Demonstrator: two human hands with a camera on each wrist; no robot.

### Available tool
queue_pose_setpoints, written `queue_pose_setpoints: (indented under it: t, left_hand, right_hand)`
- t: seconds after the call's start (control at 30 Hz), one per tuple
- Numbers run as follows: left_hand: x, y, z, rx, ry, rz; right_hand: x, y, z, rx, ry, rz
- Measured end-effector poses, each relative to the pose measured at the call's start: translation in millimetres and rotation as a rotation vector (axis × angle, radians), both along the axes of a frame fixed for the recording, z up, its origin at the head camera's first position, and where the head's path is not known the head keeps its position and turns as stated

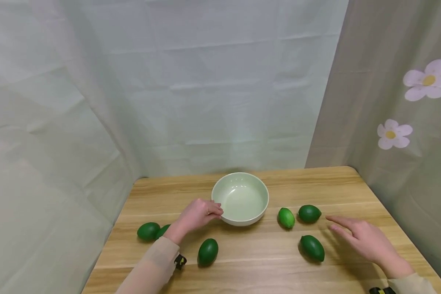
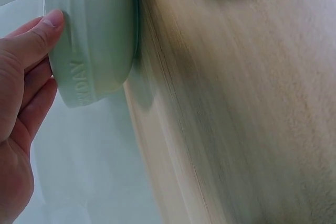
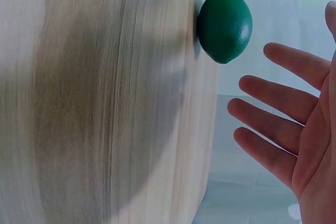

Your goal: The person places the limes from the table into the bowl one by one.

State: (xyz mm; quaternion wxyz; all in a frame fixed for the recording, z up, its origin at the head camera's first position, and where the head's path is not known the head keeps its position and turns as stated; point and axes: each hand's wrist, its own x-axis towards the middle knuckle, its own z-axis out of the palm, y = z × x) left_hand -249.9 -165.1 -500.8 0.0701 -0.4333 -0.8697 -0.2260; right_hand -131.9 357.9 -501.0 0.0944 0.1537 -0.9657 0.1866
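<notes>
A pale green bowl (image 1: 240,198) sits toward the back of the table, nothing inside it. My left hand (image 1: 200,214) pinches its left rim; in the left wrist view the thumb (image 2: 52,19) presses the outer wall near raised lettering. To the right, my right hand (image 1: 367,241) hovers over the table with fingers spread, holding nothing. Just left of its fingertips lies a dark green lime (image 1: 309,213), seen too in the right wrist view as a glossy lime (image 3: 224,27). A smaller, brighter lime (image 1: 286,218) is beside it, and another dark lime (image 1: 312,248) lies nearer the front.
One dark lime (image 1: 208,252) lies below the left forearm's wrist side. Farther left are a lime (image 1: 148,231) and a second lime (image 1: 162,231) partly hidden by the left arm. Hanging cloth (image 1: 224,102) borders the wooden table (image 1: 257,269) at the back and sides.
</notes>
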Motion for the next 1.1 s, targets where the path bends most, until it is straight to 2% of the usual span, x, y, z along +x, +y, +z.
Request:
queue_pose_setpoints:
  t: [0.63,0.9,1.1]
  left_hand:
    - [1.8,1,-2.0,0.038,-0.078,0.030]
    - [2.3,1,-3.5,0.051,-0.080,0.032]
    - [1.3,1,-4.3,0.058,-0.089,0.040]
  right_hand:
    - [4.0,-10,0.2,0.063,0.053,0.040]
    - [7.3,-15,0.4,0.060,0.092,0.044]
    - [11.0,-20,3.0,0.089,0.048,0.050]
